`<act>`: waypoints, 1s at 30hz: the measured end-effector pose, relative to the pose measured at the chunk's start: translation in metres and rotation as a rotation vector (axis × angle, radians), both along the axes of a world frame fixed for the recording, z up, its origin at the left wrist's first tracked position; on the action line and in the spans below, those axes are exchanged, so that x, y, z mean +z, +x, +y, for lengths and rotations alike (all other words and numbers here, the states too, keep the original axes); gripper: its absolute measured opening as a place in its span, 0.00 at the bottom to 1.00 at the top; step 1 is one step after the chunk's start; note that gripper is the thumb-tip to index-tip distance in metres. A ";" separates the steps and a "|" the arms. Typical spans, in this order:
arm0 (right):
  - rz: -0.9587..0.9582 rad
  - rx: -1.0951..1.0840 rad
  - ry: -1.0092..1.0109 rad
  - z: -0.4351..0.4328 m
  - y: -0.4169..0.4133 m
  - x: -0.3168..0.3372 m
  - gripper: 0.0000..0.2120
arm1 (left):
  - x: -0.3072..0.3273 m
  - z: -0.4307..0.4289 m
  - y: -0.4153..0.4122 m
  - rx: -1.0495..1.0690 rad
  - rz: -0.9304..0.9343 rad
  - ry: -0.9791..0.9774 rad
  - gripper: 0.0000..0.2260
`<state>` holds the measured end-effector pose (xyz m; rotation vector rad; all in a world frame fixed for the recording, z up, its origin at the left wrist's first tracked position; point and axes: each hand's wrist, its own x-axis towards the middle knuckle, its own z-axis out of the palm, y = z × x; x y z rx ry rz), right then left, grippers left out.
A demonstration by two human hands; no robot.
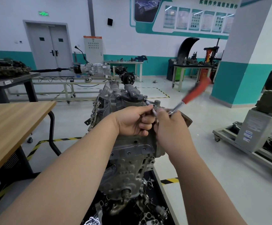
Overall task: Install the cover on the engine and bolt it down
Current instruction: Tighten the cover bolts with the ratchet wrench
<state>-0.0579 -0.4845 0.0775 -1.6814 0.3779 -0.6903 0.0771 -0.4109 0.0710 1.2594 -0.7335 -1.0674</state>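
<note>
A grey engine block point(128, 163) stands upright in front of me, with a dark cover point(132, 96) sitting on its top. My left hand point(132, 120) pinches a thin steel extension bar point(148, 103) whose far tip meets the cover's right edge. My right hand point(171, 125) grips the head of a ratchet wrench joined to that bar. The wrench's red handle point(197, 92) sticks up and to the right, blurred by motion. Whatever bolt sits under the bar's tip is too small to make out.
A wooden table point(10, 127) stands at my left. Loose engine parts point(150, 215) lie on the black stand below the block. A wheeled display stand point(253, 135) is at the right, with workbenches point(195, 67) and a teal-and-white pillar point(245, 62) behind.
</note>
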 end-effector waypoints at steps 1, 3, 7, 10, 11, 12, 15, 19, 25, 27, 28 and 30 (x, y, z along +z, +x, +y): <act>-0.032 0.049 0.267 0.003 0.000 -0.002 0.10 | -0.001 -0.001 -0.002 0.032 0.010 -0.003 0.14; -0.094 0.109 0.622 0.008 0.000 -0.005 0.13 | -0.002 -0.005 -0.006 0.114 0.026 -0.003 0.17; -0.280 0.289 1.126 0.017 -0.001 -0.007 0.15 | -0.001 -0.010 -0.018 0.328 0.019 -0.030 0.16; -0.401 0.410 1.367 0.017 -0.002 -0.008 0.16 | 0.000 -0.016 -0.030 0.486 -0.014 -0.016 0.16; -0.419 0.440 1.410 0.017 -0.003 -0.009 0.17 | 0.001 -0.018 -0.033 0.526 -0.038 -0.002 0.15; -0.422 0.457 1.432 0.016 -0.004 -0.010 0.18 | 0.000 -0.021 -0.036 0.562 -0.053 0.009 0.15; -0.367 0.461 1.420 0.015 -0.004 -0.014 0.20 | 0.000 -0.026 -0.045 0.638 0.000 -0.010 0.15; -0.105 0.316 1.048 0.010 -0.004 -0.020 0.20 | -0.001 -0.030 -0.052 0.777 -0.065 0.018 0.15; 0.159 -0.125 -0.417 -0.004 -0.008 -0.014 0.19 | 0.005 -0.035 -0.055 0.870 -0.002 0.004 0.14; 0.212 -0.201 -0.639 -0.005 -0.006 -0.008 0.19 | 0.008 -0.033 -0.056 0.847 0.005 0.015 0.10; 0.225 -0.215 -0.679 -0.006 -0.004 -0.007 0.19 | 0.011 -0.032 -0.057 0.831 -0.017 0.030 0.09; 0.201 -0.188 -0.599 -0.006 -0.003 -0.006 0.18 | 0.017 -0.026 -0.055 0.810 -0.235 0.148 0.13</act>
